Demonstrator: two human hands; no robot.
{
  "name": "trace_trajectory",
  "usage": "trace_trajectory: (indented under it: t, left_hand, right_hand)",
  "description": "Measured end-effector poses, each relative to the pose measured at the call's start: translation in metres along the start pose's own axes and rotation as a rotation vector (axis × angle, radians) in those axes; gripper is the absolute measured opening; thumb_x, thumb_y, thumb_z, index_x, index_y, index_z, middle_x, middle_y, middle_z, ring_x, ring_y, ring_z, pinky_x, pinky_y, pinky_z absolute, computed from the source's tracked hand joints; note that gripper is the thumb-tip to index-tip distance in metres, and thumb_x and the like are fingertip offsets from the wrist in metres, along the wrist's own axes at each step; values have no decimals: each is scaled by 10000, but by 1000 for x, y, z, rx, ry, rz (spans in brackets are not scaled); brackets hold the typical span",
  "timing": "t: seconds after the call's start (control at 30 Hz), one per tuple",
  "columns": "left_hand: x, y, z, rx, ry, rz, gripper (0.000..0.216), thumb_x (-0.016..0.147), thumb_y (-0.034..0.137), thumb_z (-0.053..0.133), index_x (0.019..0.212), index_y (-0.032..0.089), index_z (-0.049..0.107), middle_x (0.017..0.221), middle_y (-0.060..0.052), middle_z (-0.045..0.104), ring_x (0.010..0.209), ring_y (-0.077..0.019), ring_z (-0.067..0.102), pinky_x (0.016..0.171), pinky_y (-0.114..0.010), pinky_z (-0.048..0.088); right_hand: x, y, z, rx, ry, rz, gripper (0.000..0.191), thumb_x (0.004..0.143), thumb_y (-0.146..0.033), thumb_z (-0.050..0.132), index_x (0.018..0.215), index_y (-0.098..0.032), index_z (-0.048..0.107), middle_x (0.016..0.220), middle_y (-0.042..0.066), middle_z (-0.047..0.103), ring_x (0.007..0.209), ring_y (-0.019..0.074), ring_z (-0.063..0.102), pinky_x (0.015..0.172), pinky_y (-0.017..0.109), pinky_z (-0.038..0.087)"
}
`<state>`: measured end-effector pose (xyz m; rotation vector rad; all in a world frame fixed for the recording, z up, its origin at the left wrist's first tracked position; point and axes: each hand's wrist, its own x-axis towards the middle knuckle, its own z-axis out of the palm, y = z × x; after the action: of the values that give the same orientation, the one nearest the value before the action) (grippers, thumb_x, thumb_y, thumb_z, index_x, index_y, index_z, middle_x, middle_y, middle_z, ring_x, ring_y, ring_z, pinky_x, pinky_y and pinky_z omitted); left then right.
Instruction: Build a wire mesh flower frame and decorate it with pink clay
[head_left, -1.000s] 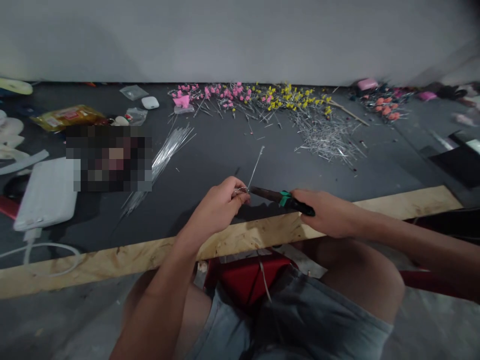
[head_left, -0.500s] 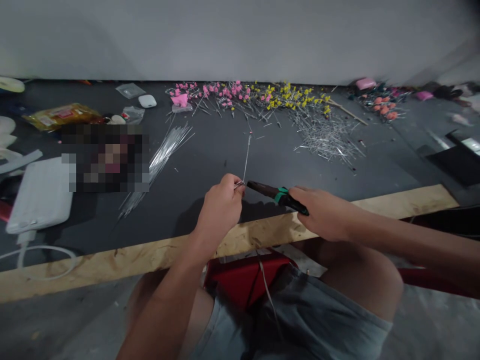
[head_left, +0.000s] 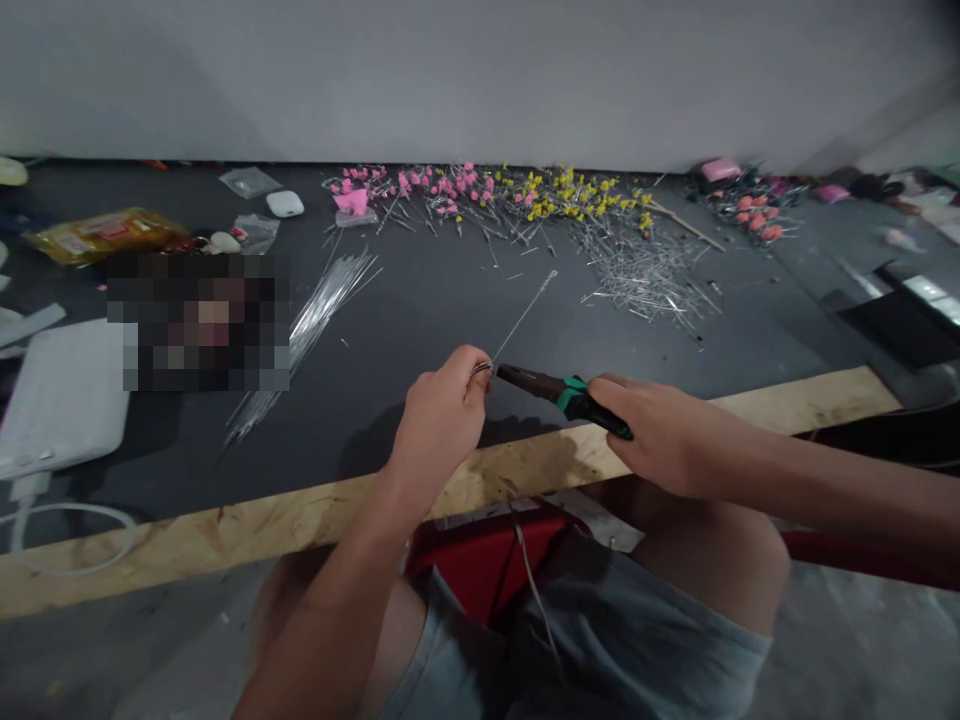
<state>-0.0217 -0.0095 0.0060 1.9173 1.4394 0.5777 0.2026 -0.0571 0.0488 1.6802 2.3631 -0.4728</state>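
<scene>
My left hand (head_left: 446, 400) is closed in a pinch on a thin metal wire (head_left: 523, 318). The wire slants up and to the right from the fingertips and ends in a small loop. Some bent wire or metal also shows at the thumb and finger, too small to make out fully. In my right hand (head_left: 652, 425) are pliers (head_left: 551, 388) with dark jaws and black-and-green handles, gripped from the right. The jaw tips point left and sit close to my left fingertips, beside the wire's lower end.
Straight wires (head_left: 300, 345) lie bundled on the dark table at left. A heap of short wires (head_left: 649, 275) lies right of centre. Pink-tipped (head_left: 450, 185) and yellow-tipped wires (head_left: 577, 190) line the back. A white power bank (head_left: 67, 395) is at left; a wooden strip (head_left: 300, 510) edges the front.
The wire in my left hand has swung from nearly upright to slanting right, and its loop shows more clearly. Both hands keep nearly the same place; the view has shifted slightly.
</scene>
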Motion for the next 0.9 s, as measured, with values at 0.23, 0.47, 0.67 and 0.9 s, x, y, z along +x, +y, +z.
trace_trajectory:
  t: [0.23,0.47,0.67,0.9]
  left_hand:
    - [0,-3,12,41,-16,25,194,947,305,358,974,250,542,686,-9,581,589,-155,486,564,-275,278]
    - [3,-2,17,89,-17,21,192,945,285,347,947,236,533,628,-8,545,551,-153,457,539,-275,258]
    - [5,-3,13,43,41,28,176,931,248,392,941,234,566,655,-1,595,552,-139,510,535,-261,271]
    - [7,-9,0,-91,178,-33,142,913,264,455,943,232,590,720,-1,654,574,-123,562,531,-248,333]
  right_hand:
    - [2,6,2,75,-31,37,127,738,-127,455,829,-212,435,841,61,595,731,216,571,595,294,311]
    - [4,11,11,116,-41,50,132,730,-111,449,816,-208,422,832,59,591,723,208,566,586,289,317]
    - [6,6,6,110,-19,40,160,734,-103,443,871,-184,463,977,93,578,818,223,569,659,310,358]
    - [14,10,-8,532,-161,41,168,753,-175,488,910,-207,538,826,-3,603,726,154,550,613,252,392]
